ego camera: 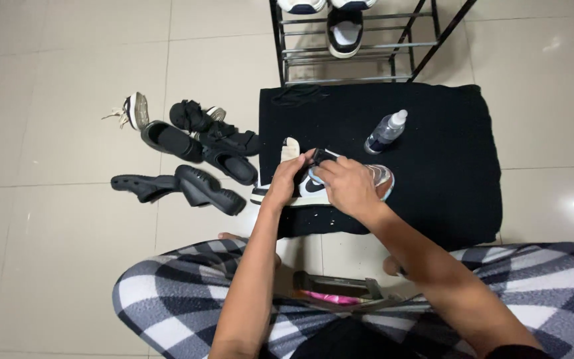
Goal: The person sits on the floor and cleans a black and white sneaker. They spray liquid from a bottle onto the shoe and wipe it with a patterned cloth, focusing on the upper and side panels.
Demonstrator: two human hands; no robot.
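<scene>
A person sits cross-legged on glossy cream floor tiles, in soft checked grey and white trousers, with both bare hands over a sneaker (377, 181) that lies on a black cloth mat (446, 166). The sneaker is white with black trim and a pale, rounded rubber toe pointing right; it sits near the mat's near-left part. The left hand (288, 178) curls around the heel end, fingers bent over the collar, gripping it. The right hand (345, 185) is closed over the middle of the shoe, pinching something small and dark near the tongue; what it is I cannot tell.

Just beyond the sneaker, further along the mat, lies a clear plastic spray bottle (386, 131) with a white cap, tipped on its side; I cannot tell how full it is. At the far edge stands a thin black metal shoe rack (360, 46), its wire shelves holding dark and white shoes (345, 30). To the left, on bare tile, several matte black rubber clogs and sandals (194, 166) are scattered, some overturned, showing ridged soles.
</scene>
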